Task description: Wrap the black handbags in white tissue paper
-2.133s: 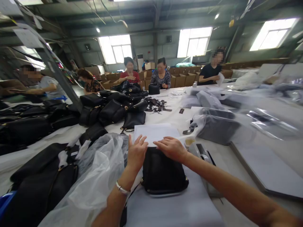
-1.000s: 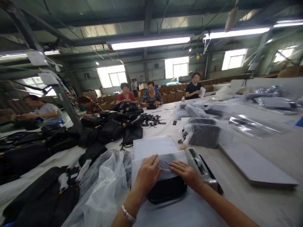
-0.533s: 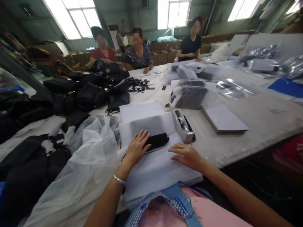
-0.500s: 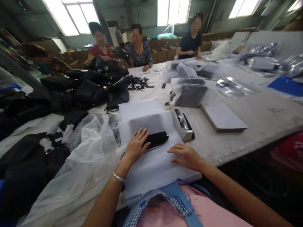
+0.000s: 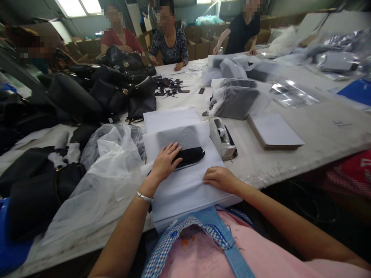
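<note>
A black zipped bag [image 5: 191,155] lies on a stack of white tissue paper [image 5: 179,197], its far part covered by a sheet so that only a dark shape shows through. My left hand [image 5: 166,160] rests flat on the bag, fingers stretched out across its near edge and the paper. To the right, my right hand [image 5: 222,179] is on the tissue paper, fingertips drawn together on a fold of it; the exact grip is partly hidden. Just beyond the right hand stands a tape dispenser [image 5: 223,139].
Black handbags [image 5: 107,92] are piled at the left, beside crumpled clear plastic [image 5: 113,154]. A stack of cardboard sheets [image 5: 275,133] and wrapped bags [image 5: 234,98] lie to the right. Black tags [image 5: 169,85] are scattered further off. Several people stand or sit across the table.
My right hand's fingers have come together on the tissue paper from a looser spread. My left hand stays on the bag. The view has tilted downward, and a co-worker's arm across the table has moved.
</note>
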Demonstrator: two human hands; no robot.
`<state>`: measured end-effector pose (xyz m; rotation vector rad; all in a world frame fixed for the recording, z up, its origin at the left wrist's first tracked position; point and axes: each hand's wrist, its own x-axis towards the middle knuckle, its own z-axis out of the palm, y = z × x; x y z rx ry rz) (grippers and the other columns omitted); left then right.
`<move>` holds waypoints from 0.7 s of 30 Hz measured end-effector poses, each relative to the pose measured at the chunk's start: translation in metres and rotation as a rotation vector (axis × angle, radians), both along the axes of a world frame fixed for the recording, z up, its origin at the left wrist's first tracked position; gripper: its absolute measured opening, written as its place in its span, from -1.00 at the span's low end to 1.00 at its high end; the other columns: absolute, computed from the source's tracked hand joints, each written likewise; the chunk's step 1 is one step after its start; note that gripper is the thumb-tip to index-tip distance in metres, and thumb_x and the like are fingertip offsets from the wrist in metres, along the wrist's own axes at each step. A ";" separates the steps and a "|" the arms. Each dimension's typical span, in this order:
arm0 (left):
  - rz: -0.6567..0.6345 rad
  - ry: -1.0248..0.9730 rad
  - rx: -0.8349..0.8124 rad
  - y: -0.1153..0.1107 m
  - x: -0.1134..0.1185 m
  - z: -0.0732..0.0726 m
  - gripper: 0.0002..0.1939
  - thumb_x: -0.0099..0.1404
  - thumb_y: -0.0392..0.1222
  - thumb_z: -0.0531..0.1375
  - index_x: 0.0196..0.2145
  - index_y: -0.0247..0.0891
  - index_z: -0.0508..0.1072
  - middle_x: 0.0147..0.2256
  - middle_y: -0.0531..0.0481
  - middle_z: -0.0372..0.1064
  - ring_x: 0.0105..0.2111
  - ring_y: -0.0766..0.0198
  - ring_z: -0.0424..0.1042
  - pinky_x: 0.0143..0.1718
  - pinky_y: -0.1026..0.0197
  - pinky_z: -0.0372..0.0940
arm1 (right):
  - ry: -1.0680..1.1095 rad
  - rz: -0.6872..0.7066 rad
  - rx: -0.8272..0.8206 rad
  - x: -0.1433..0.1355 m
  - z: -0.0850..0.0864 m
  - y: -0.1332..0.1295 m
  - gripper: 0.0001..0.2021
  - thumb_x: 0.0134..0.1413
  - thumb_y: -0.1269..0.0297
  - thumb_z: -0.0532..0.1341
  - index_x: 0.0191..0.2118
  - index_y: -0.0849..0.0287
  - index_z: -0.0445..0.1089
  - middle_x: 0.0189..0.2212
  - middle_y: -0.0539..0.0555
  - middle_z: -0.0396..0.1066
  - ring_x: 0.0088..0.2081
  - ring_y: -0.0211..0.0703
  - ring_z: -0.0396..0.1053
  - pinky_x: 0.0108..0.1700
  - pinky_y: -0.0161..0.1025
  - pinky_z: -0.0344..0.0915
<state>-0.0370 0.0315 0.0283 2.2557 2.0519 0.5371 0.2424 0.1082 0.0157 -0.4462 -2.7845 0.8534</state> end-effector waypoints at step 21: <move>-0.049 -0.212 -0.287 0.014 -0.018 0.060 -0.50 0.41 0.21 -0.03 0.09 -0.08 0.43 0.26 0.01 0.22 0.28 0.10 0.16 0.25 0.03 0.14 | 0.036 -0.242 -0.025 -0.060 0.071 0.063 -0.74 0.21 0.17 0.17 -0.31 0.14 0.59 -0.36 0.02 0.57 -0.32 -0.18 0.45 -0.30 -0.32 0.24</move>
